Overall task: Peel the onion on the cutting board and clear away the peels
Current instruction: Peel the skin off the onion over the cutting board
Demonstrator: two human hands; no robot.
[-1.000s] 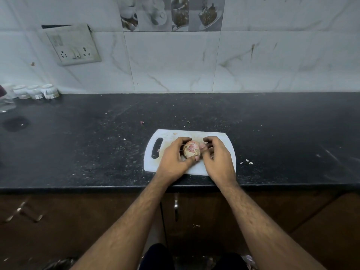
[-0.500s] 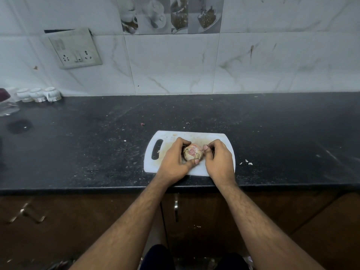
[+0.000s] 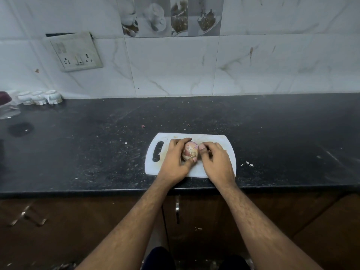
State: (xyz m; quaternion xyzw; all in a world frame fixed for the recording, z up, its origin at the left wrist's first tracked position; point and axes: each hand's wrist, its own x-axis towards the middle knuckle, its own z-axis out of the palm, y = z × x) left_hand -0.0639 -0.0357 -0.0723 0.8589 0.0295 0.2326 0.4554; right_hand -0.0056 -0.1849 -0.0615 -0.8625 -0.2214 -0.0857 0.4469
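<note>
Two bare forearms, both with dark hair along their length, reach in from the lower edge of the head view. No sleeve shows on either arm up to where each leaves the picture, and no watch, band or ring is visible on the left hand [image 3: 174, 163] or the right hand [image 3: 217, 163]. The fingers [image 3: 202, 147] end in short nails. Between the arms, at the bottom edge, dark clothing [image 3: 157, 258] covers the person's lower body.
</note>
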